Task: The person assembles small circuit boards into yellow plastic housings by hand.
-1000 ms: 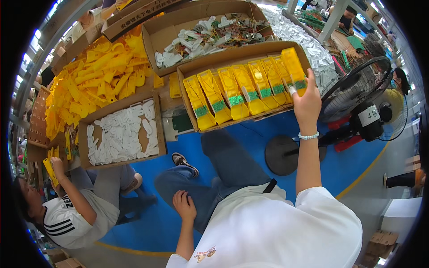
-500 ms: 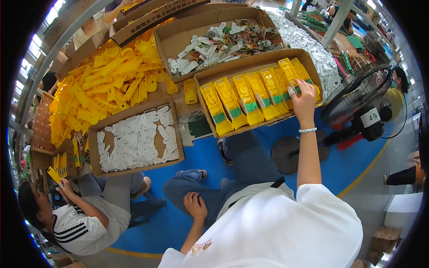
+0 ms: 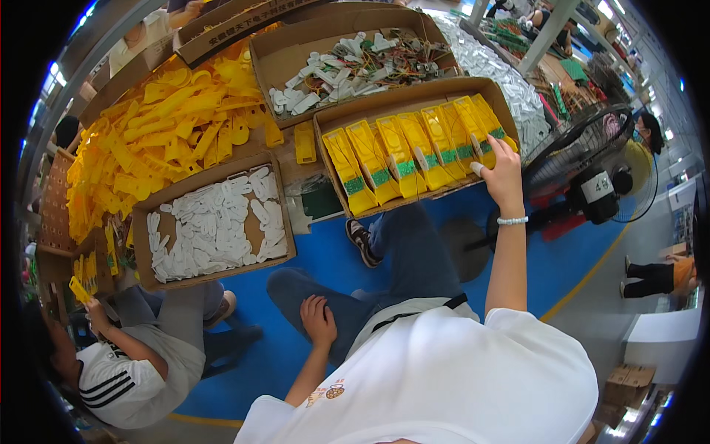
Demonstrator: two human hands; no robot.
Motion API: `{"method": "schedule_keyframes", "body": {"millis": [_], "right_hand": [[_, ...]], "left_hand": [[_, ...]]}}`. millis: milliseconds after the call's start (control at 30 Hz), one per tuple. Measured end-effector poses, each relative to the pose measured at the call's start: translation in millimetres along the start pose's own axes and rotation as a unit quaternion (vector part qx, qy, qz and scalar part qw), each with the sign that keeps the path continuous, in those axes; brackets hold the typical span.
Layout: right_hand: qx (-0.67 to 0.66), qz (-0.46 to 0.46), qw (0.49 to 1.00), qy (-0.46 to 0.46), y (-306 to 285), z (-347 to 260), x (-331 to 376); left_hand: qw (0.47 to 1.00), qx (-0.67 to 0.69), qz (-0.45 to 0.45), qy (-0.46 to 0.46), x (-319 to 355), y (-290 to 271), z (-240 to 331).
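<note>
My right hand (image 3: 503,175) is at the right end of a cardboard box (image 3: 323,139), thumb and fingers around the lower end of a yellow plastic casing (image 3: 472,122). A white cover sits on the thumb tip. Several similar casings (image 3: 399,152) stand tilted in a row in this box, with green circuit boards and thin dark wires showing on them. Part of the gripped casing is hidden by my fingers. My left hand (image 3: 318,320) lies flat on my thigh, holding nothing.
Left of the box stand a carton of white plastic parts (image 3: 222,222) and a heap of yellow casings (image 3: 163,133). Behind is a carton of wired white parts (image 3: 355,70). A black fan (image 3: 592,189) stands at right. A seated co-worker (image 3: 133,362) holds a yellow part.
The view has shifted slightly, so the boxes sit a little further left. My right hand stays at the right-end casings, its fingers slightly repositioned. My left hand still rests on my thigh.
</note>
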State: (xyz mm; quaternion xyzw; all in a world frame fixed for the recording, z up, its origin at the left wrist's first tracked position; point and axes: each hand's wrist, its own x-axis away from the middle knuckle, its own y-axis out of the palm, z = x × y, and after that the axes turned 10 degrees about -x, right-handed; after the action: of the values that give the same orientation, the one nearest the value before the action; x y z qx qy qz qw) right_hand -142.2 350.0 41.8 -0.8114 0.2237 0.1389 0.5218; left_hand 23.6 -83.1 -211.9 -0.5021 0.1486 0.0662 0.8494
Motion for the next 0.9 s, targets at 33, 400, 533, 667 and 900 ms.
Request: {"method": "schedule_keyframes", "body": {"millis": [33, 400, 533, 667, 900], "right_hand": [[0.012, 0.021, 1.0, -0.004, -3.1, -6.1, 0.0], [-0.269, 0.075, 0.953, -0.117, 21.2, -112.0, -117.9], [-0.231, -0.02, 0.949, -0.213, 68.2, -133.9, -156.7], [-0.048, -0.051, 0.956, -0.285, 103.2, -137.7, -175.7], [-0.422, -0.113, 0.897, -0.068, 83.4, -147.2, -184.0]], "left_hand": [[1.0, 0.003, -0.003, 0.001, -1.2, -0.8, 0.0], [0.998, -0.031, 0.028, -0.054, 1.9, -9.2, -10.0], [0.996, -0.043, 0.037, -0.076, 11.1, -17.1, -11.9], [0.994, -0.062, 0.031, -0.087, 11.7, -18.2, -14.3], [0.991, -0.089, 0.02, -0.097, 15.1, -17.3, -18.1]]}}
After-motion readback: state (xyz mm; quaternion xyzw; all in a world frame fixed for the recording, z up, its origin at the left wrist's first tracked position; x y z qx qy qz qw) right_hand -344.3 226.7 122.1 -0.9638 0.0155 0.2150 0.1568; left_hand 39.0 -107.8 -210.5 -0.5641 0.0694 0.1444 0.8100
